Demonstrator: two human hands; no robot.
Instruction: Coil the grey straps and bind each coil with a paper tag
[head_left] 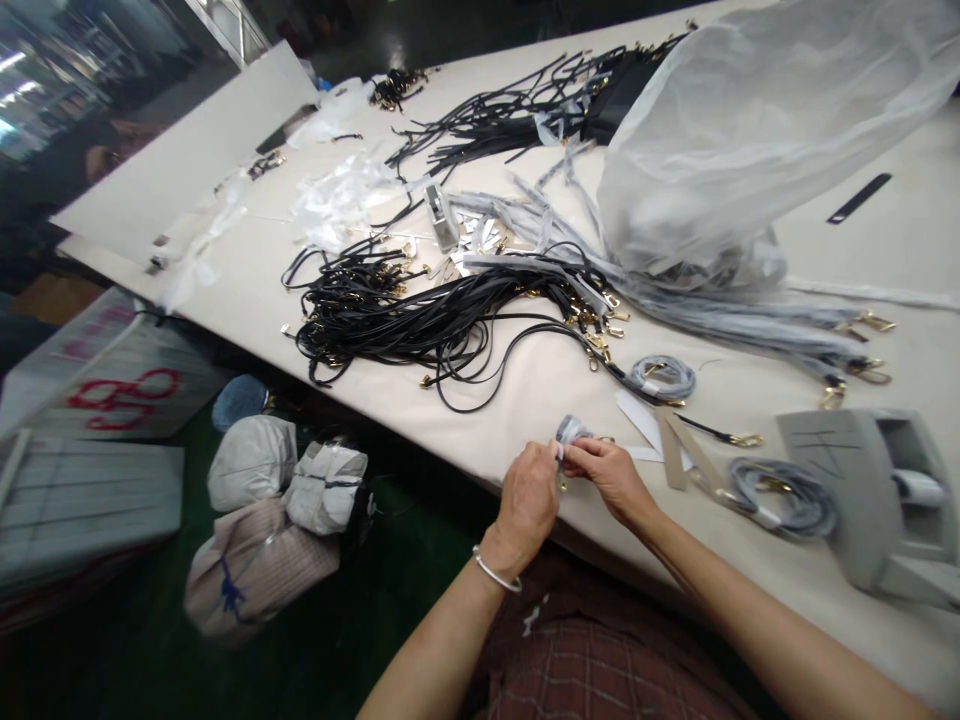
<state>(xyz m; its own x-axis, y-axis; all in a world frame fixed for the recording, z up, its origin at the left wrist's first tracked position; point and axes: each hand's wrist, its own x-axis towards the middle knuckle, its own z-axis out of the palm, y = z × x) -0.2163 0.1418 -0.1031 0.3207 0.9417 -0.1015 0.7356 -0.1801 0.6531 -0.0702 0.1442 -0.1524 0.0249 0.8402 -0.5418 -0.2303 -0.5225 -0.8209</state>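
At the table's front edge, my left hand [527, 495] and my right hand [611, 478] meet around a coiled strap [571, 428] in greyish plastic wrap. Both hands have their fingers pinched on it, and they cover most of the coil. A bit of gold metal shows below the left fingers. Just beyond lies another wrapped strap coil [663, 378], bound with a white band. A third coil [781, 497] rests to the right of my right hand. White and tan paper strips [673, 450] lie between these coils, beside a short black strap with a gold clasp [724, 432].
A tangled pile of black straps [435, 310] with gold clasps covers the table's middle. Plastic-sleeved straps [720, 310] run behind it. A grey tape dispenser [870, 490] stands at the right, below a large clear plastic bag [720, 150]. Wrapped bundles [259, 560] sit on the floor at left.
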